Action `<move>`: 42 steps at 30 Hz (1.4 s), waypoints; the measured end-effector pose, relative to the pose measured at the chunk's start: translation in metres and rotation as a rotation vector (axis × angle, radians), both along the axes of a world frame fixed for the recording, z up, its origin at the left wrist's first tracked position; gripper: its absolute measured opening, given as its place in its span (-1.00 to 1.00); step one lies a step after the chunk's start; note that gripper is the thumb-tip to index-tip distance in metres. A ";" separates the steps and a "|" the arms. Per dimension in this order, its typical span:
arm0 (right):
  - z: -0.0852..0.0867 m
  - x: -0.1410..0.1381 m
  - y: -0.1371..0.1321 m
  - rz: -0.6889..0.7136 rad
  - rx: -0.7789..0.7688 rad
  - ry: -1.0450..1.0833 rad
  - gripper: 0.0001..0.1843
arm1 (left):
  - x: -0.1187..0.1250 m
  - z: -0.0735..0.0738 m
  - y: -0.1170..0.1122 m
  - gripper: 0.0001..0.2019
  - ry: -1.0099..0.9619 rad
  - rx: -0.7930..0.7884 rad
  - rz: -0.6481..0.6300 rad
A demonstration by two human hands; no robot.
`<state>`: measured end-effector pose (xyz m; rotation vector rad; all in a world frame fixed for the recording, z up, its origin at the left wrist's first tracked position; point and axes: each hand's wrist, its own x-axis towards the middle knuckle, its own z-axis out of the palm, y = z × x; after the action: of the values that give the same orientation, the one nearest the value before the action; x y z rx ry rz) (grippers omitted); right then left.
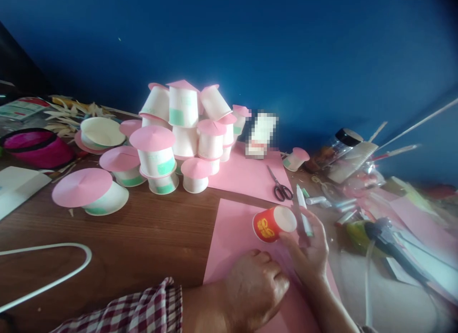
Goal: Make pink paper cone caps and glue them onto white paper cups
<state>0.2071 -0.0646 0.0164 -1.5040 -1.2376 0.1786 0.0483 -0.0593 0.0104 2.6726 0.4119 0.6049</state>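
A red paper cup [269,225] with yellow print and a white base lies tilted over a pink paper sheet [229,237]. Beside its base is my right hand [310,249], the thumb touching the cup and the fingers spread apart. A white marker [303,210] with a green end shows between that thumb and the fingers; whether they touch it I cannot tell. My left hand [255,286] rests on the pink sheet, in front of the cup, knuckles up and fingers curled under. What those fingers hold, if anything, is hidden.
Stacked white cups with pink cone tops [152,151] stand at the back left. Black-handled scissors [282,192] lie on another pink sheet [238,173]. A glue gun [384,237], a jar [345,142] and papers crowd the right. A white cord [84,256] loops at left.
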 end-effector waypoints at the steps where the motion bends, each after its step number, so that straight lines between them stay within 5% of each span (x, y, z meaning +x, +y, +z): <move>1: 0.000 0.000 0.000 0.009 0.003 0.011 -0.35 | 0.000 0.001 0.000 -0.85 0.004 -0.004 0.000; 16: -0.012 0.007 0.000 0.093 -0.013 0.082 -0.30 | 0.000 0.004 0.001 -0.79 0.026 -0.056 0.010; 42: -0.005 0.004 0.002 0.116 -0.007 0.027 -0.36 | 0.003 0.005 0.002 -0.83 0.023 -0.100 0.007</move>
<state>0.2108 -0.0624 0.0114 -1.4318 -1.3041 0.2795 0.0514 -0.0577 0.0159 2.5865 0.4455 0.5421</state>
